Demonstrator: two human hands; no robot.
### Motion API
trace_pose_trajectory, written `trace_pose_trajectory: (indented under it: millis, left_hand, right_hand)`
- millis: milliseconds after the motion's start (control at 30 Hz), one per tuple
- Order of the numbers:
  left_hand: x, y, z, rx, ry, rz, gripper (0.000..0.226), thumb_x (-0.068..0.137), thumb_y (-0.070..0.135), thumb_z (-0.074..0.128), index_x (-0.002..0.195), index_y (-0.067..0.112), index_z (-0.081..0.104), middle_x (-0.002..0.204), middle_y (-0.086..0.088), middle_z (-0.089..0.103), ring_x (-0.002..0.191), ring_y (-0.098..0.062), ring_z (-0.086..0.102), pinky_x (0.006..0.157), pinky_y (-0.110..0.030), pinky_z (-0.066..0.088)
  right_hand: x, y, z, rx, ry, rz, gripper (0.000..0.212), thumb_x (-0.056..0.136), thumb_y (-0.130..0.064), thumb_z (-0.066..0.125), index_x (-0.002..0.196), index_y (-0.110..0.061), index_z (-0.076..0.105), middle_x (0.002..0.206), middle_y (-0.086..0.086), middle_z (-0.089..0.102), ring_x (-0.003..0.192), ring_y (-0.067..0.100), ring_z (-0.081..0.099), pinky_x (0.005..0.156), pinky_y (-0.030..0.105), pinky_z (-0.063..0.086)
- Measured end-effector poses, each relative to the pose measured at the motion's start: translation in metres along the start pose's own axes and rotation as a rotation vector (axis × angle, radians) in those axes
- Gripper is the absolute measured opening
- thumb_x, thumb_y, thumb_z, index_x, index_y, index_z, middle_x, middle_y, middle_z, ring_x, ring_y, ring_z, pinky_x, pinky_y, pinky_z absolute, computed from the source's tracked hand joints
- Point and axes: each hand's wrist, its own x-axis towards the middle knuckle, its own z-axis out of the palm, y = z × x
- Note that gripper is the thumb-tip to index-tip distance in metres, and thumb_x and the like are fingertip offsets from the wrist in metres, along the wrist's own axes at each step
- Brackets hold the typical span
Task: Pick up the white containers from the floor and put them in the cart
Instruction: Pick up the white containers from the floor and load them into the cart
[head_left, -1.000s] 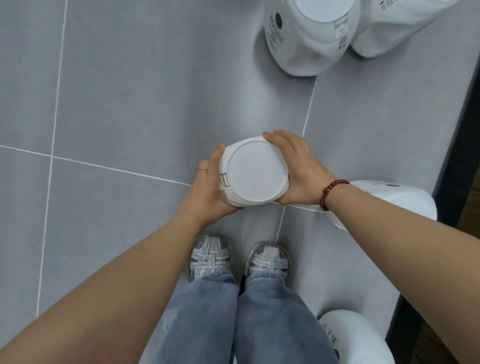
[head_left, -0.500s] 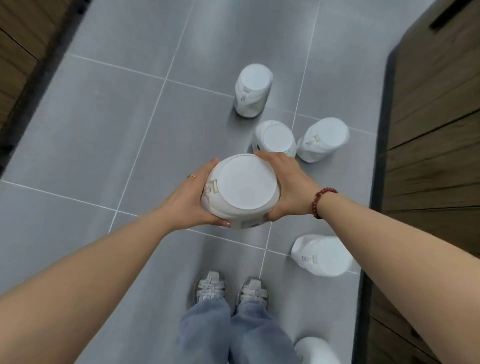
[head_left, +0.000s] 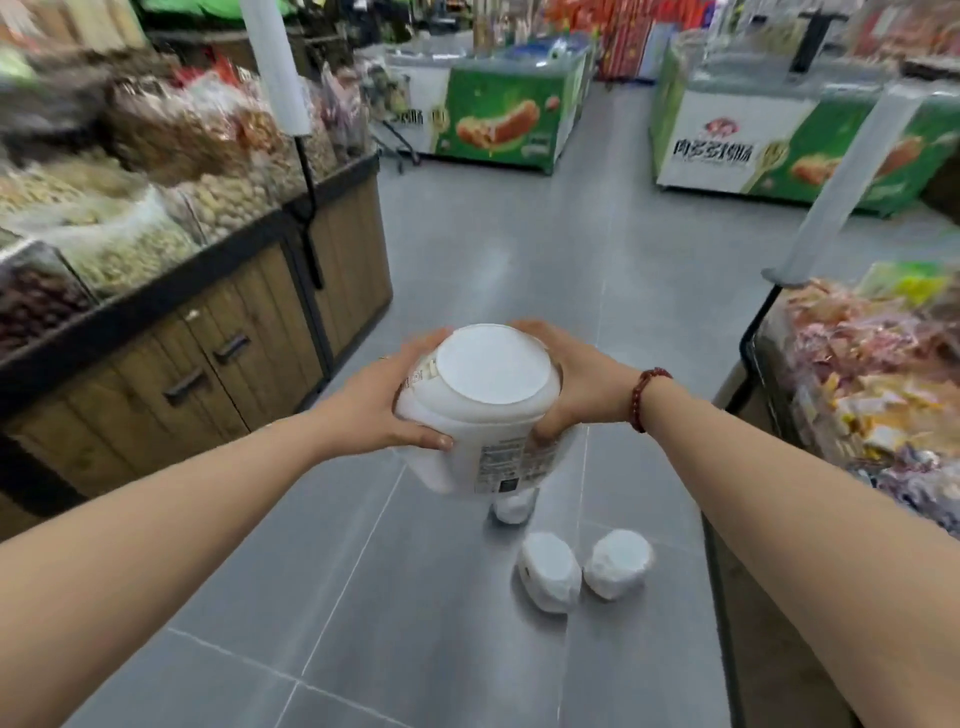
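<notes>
- The left hand (head_left: 384, 405) grips the left side of a white container (head_left: 483, 415). The fingers are curled round its far wall and the thumb is pressed on the near wall below the lid.
- The right hand (head_left: 582, 384) grips the opposite side in the same way. Its thumb lies on the near wall just beside the printed label (head_left: 511, 462).
- Both hands are spread wide enough to span the body, with palms against its sides.
- The white container is in the air between the hands, above the grey tiled floor (head_left: 467, 260). It is tipped so that its top faces the camera.
- It has a flat round white lid (head_left: 493, 366), rounded shoulders and a milky white body. The small print on the label is too blurred to read.
- Three floor containers of the same kind stand below:
  - One (head_left: 511, 508) is partly hidden behind the held one.
  - Two (head_left: 548, 579) (head_left: 618, 569) sit just beside each other, nearer the person. I cannot tell whether they are upright or tilted.
- A dark red bead bracelet (head_left: 644, 397) circles the right wrist.
- A wooden display stand (head_left: 208, 353) with bins of nuts lines the left.
- Packaged snacks (head_left: 857, 389) fill the right.
- Green freezer chests (head_left: 509, 124) stand far down the aisle.
</notes>
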Motion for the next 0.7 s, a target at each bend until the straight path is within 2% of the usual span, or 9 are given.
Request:
trace_pose_trajectory:
  millis: [67,167,233,300,433,500,567,633,700]
  left_hand:
    - [-0.004,0.032,-0.041,0.019,0.016,0.045,0.106,0.061,0.044,0.087,0.143,0.048,0.021,0.141,0.027,0.039,0.13,-0.001,0.038,0.112,-0.033,0.033]
    - [-0.017,0.077,-0.092,0.08,0.061,0.091,0.104,0.065,0.04,0.084,0.146,0.043,0.019,0.144,0.024,0.035,0.131,0.0,0.034,0.111,-0.028,0.029]
    - [-0.028,0.105,-0.124,0.123,0.076,0.095,0.103,0.068,0.042,0.081,0.147,0.042,0.016,0.143,0.024,0.034,0.13,-0.001,0.034,0.108,-0.027,0.028]
    - [-0.041,0.127,-0.149,0.139,0.098,0.083,0.099,0.068,0.045,0.078,0.145,0.047,0.016,0.139,0.03,0.034,0.129,0.0,0.035,0.107,-0.026,0.029]
    - [-0.083,0.154,-0.18,0.116,0.194,0.022,0.095,0.069,0.044,0.08,0.14,0.054,0.019,0.134,0.039,0.031,0.129,0.001,0.036,0.105,-0.025,0.033]
    - [-0.107,0.162,-0.186,0.107,0.266,-0.027,0.091,0.07,0.039,0.081,0.138,0.054,0.022,0.13,0.039,0.035,0.121,0.005,0.04,0.098,-0.019,0.036]
    - [-0.134,0.164,-0.189,0.097,0.331,-0.086,0.087,0.071,0.037,0.081,0.135,0.057,0.024,0.126,0.042,0.035,0.115,0.011,0.04,0.091,-0.015,0.036]
    - [-0.164,0.161,-0.191,0.062,0.376,-0.153,0.09,0.069,0.042,0.083,0.137,0.056,0.025,0.132,0.035,0.038,0.122,0.002,0.041,0.099,-0.026,0.038]
    - [-0.201,0.158,-0.191,0.041,0.424,-0.223,0.096,0.064,0.046,0.084,0.139,0.056,0.024,0.139,0.026,0.039,0.128,-0.007,0.041,0.104,-0.034,0.038]
  right_hand:
    - [-0.002,-0.038,-0.027,0.024,0.034,-0.033,0.117,0.04,-0.018,0.088,0.14,-0.027,0.027,0.127,-0.007,0.043,0.118,0.013,0.045,0.094,0.025,0.043]
    - [-0.006,-0.088,-0.058,0.047,0.059,-0.125,0.114,0.032,-0.034,0.082,0.132,-0.036,0.025,0.121,-0.012,0.044,0.113,0.012,0.047,0.085,0.012,0.045]
    - [-0.01,-0.119,-0.074,0.075,0.071,-0.184,0.109,0.034,-0.032,0.085,0.128,-0.038,0.028,0.12,-0.013,0.045,0.113,0.013,0.048,0.086,0.017,0.047]
    - [-0.012,-0.144,-0.088,0.089,0.074,-0.227,0.106,0.044,-0.018,0.091,0.129,-0.034,0.031,0.121,-0.01,0.045,0.112,0.013,0.049,0.086,0.022,0.048]
    - [-0.012,-0.191,-0.101,0.084,0.039,-0.35,0.103,0.053,-0.005,0.091,0.136,-0.026,0.033,0.124,-0.01,0.044,0.113,0.012,0.049,0.086,0.019,0.047]
    - [-0.01,-0.211,-0.096,0.097,-0.009,-0.404,0.104,0.048,-0.009,0.093,0.133,-0.028,0.036,0.129,-0.007,0.046,0.115,0.012,0.051,0.087,0.02,0.049]
    - [-0.006,-0.228,-0.086,0.083,-0.057,-0.456,0.108,0.04,-0.022,0.094,0.132,-0.029,0.039,0.13,-0.007,0.049,0.118,0.013,0.051,0.092,0.029,0.05]
    - [-0.001,-0.246,-0.071,0.054,-0.105,-0.503,0.112,0.035,-0.033,0.092,0.133,-0.03,0.039,0.131,-0.007,0.048,0.121,0.015,0.049,0.099,0.037,0.047]
    - [0.002,-0.267,-0.05,0.04,-0.169,-0.557,0.11,0.038,-0.03,0.093,0.133,-0.031,0.038,0.132,-0.008,0.046,0.122,0.016,0.047,0.102,0.039,0.045]
